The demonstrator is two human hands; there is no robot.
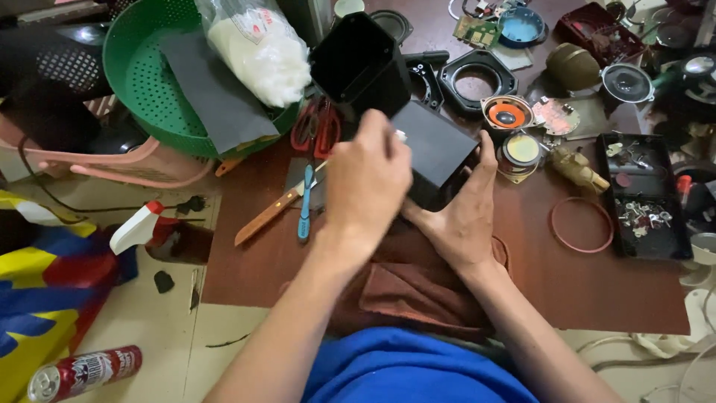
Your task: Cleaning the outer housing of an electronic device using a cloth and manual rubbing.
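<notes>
My right hand (461, 216) cradles a closed black box (436, 145) from below and behind, thumb up along its right side. My left hand (365, 179) lies over the box's near left corner with its fingers curled. A small white item (401, 136) pokes out at the fingertips, against the box's top face. What that item is cannot be made out. A second black box (358, 63), open and hollow, stands just behind. Beneath both hands a brown cloth (418, 287) lies on the brown tabletop (597, 291).
Left of the hands lie a wooden-handled knife (272, 213), a blue tool (304, 201) and red scissors (317, 127). A green colander (134, 75) holds a grey sheet and a bag of white stuffing (261, 48). Speaker parts (507, 114), a brown ring (582, 224) and a black parts tray (645, 198) crowd the right.
</notes>
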